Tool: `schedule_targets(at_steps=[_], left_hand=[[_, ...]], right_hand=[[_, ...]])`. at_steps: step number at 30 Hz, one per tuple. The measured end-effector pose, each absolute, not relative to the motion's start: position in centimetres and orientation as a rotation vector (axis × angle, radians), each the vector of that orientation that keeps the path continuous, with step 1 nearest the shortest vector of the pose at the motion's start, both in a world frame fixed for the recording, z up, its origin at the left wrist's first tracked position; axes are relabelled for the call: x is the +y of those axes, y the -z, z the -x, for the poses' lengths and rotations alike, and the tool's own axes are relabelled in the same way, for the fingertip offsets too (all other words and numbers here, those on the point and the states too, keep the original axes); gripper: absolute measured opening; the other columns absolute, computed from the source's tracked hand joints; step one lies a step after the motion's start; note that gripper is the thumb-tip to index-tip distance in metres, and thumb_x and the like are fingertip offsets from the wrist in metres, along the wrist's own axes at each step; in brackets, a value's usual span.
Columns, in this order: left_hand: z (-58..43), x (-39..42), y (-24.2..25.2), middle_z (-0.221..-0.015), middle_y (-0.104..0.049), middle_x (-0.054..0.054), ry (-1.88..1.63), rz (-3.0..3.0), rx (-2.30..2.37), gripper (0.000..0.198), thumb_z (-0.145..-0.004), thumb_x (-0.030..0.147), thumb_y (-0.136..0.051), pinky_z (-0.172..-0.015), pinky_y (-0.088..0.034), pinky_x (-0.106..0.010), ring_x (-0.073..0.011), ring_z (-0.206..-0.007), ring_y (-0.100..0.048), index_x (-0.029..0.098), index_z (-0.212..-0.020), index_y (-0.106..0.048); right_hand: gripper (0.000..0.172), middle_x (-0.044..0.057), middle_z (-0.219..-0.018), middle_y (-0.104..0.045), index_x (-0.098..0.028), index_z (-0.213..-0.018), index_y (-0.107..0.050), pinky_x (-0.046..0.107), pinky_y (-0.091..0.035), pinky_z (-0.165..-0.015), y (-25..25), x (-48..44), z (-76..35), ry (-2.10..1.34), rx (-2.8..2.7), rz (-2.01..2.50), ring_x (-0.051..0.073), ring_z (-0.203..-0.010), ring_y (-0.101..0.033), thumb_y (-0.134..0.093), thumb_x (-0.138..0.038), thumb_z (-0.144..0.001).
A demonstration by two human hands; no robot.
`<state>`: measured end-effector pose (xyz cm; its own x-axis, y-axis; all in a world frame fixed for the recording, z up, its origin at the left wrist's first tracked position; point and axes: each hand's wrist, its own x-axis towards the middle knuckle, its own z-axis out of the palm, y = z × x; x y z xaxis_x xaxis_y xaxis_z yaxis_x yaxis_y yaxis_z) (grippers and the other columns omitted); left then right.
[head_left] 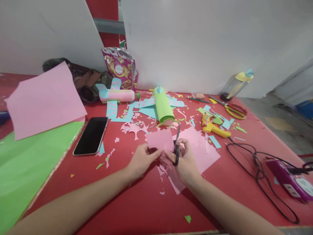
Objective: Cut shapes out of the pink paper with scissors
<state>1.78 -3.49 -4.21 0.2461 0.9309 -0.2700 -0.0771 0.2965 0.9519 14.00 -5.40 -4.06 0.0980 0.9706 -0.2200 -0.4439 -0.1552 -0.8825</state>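
My left hand (142, 160) pinches the lower left edge of a small pink paper piece (160, 139) above the middle of the table. In my right hand (186, 162) is a pair of black-handled scissors (177, 146), blades pointing up and away beside the paper's right edge; my right thumb and fingertips also seem to touch the paper's lower right corner. Larger pink sheets (195, 140) lie beneath and to the right of my hands. Just beyond, a green paper-wrapped tube (163, 107) with light blue wing shapes lies on its side among pink and blue offcuts (135, 128).
A smartphone (91, 136) lies at left by stacked pink (46, 98) and green sheets (36, 166). A pink paper-wrapped bottle (118, 95) and snack bag (119, 67) stand behind. At right are a yellow glue gun (215, 129), red-yellow scissors (236, 110), a cable (258, 169) and a purple power strip (290, 182).
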Motion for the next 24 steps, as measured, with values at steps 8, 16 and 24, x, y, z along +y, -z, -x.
schedule_targets(at_steps=[8, 16, 24], left_hand=[[-1.73, -3.59, 4.37, -0.055, -0.059, 0.0, -0.904, -0.931, 1.092, 0.021, -0.063, 0.029, -0.063, -0.051, -0.046, -0.025, -0.0117, -0.05, -0.055, 0.012, -0.064, -0.052], [-1.62, -3.46, 4.02, -0.057, -0.058, 0.0, -0.875, -1.066, 1.183, 0.018, -0.065, 0.028, -0.061, -0.054, -0.044, -0.023, -0.0111, -0.055, -0.054, 0.012, -0.063, -0.053], [-1.5, -3.63, 4.21, -0.061, -0.059, -0.001, -0.834, -1.162, 1.188, 0.017, -0.068, 0.029, -0.057, -0.056, -0.043, -0.024, -0.0126, -0.057, -0.055, 0.012, -0.066, -0.054]], right_hand=[[0.042, -0.013, -0.064, -0.046, -0.025, -0.077, -0.037, 0.016, -0.045, -0.041, 4.27, -5.35, -13.99, -1.419, -0.665, 1.054, 0.002, -0.041, -0.047, -0.069, -0.01, -0.054], [0.043, -0.011, -0.065, -0.049, -0.026, -0.078, -0.036, 0.012, -0.037, -0.034, 4.48, -5.36, -14.22, -1.376, -0.719, 1.048, 0.004, -0.045, -0.05, -0.068, -0.008, -0.055], [0.043, -0.012, -0.062, -0.051, -0.025, -0.076, -0.033, 0.015, -0.043, -0.04, 4.55, -5.44, -13.81, -1.387, -0.712, 1.036, 0.004, -0.043, -0.051, -0.068, -0.01, -0.055]])
